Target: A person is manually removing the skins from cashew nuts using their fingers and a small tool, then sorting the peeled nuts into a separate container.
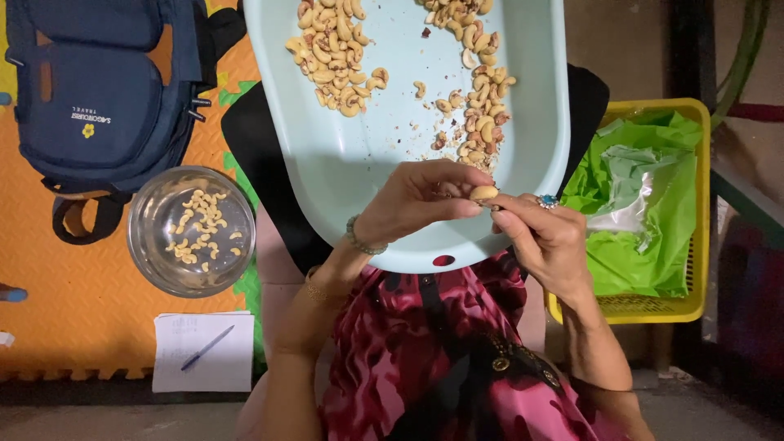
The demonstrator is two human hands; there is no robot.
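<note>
Left hand [416, 200]: fingers curled, pinching one cashew nut [483, 193] from its left side.
Right hand [543, 233]: thumb and fingertips closed on the same nut from the right; a blue-stoned ring shows.
Nut position: held between both hands, just above the near rim of the pale blue tray [359, 163].
Tray contents: two loose heaps of cashews [335, 57] toward the far end, with skin crumbs.
Steel bowl [192, 230]: on the floor mat at left, holding few nuts.
Yellow basket [694, 302]: at right, lined with green plastic.
Technique: judged best to peel with light fingertip pressure over the tray, so the kernel stays whole and scraps land inside.

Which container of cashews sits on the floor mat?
The round steel bowl, left of the person; the pale blue tray rests on the lap instead.
</note>
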